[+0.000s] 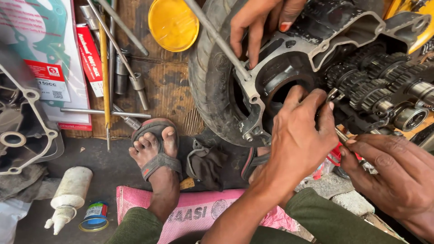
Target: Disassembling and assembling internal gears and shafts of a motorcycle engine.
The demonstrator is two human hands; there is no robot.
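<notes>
Oily workshop floor; left hand (pixel 300 131) pinching at engine case (pixel 289 68), right hand (pixel 393 174) gripping thin tool (pixel 346 138)

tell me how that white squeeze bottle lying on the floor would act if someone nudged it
The white squeeze bottle lies on its side on the dark floor, so its round body would probably roll rather than tip. It looks like thin, grimy plastic, likely light and a bit squashy. The small blue-lidded tin beside its nozzle might stop the roll.
</notes>
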